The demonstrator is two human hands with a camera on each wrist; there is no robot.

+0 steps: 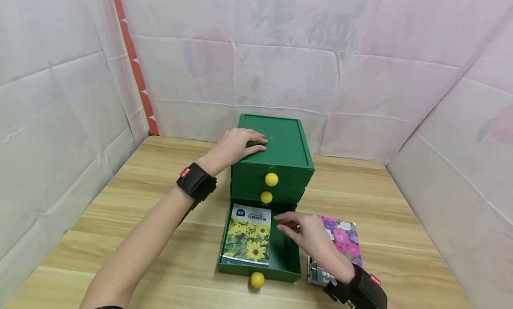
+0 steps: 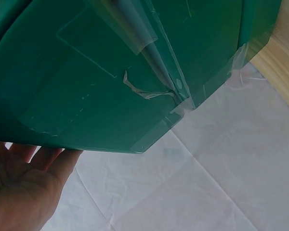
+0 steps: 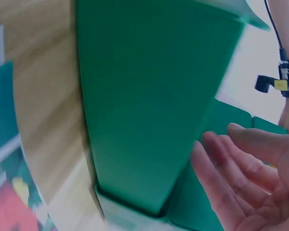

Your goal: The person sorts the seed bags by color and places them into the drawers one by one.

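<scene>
A green three-drawer box (image 1: pixel 276 157) with yellow knobs stands on the wooden table (image 1: pixel 120 220). My left hand (image 1: pixel 236 144) lies flat on its top, near the left edge; the left wrist view shows the palm (image 2: pixel 19 192) under the green side (image 2: pixel 111 72). The bottom drawer (image 1: pixel 286 260) is pulled out, and a sunflower seed packet (image 1: pixel 248 235) lies in it. My right hand (image 1: pixel 304 231) hovers over the drawer's right half, fingers relaxed, fingertips beside the packet's top right corner. In the right wrist view those fingers (image 3: pixel 241 178) are spread and hold nothing.
A second packet (image 1: pixel 340 246) with pink and purple flowers lies on the table right of the drawer, partly under my right wrist. White sheeting walls close in the table at the back and both sides. The drawer's yellow knob (image 1: pixel 257 280) is near the table's front edge.
</scene>
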